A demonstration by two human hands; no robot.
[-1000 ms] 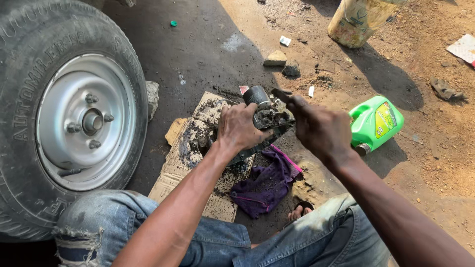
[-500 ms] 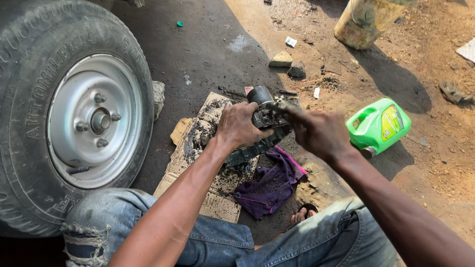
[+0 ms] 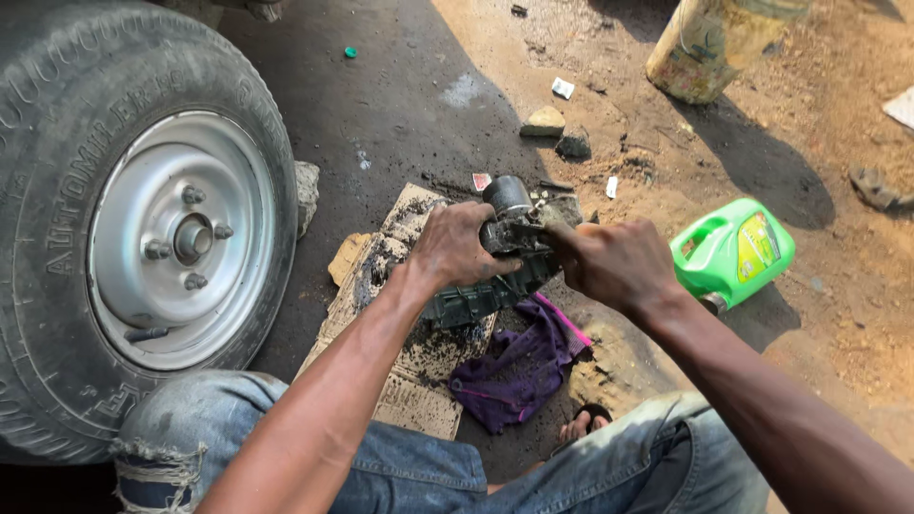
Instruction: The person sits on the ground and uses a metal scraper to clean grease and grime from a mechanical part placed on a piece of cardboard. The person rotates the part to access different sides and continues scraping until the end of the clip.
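Knees in torn jeans frame the work at 6 o'clock. Purple rag lies on oil-stained cardboard. Left hand and right hand are both clamped on a greasy motor-like assembly, held above the cardboard; disassembly appears incomplete. Truck wheel at 9 o'clock, green jug at 3 o'clock.

Bare dirt ground carries oily cardboard and purple rag near, green jug right, stones far.
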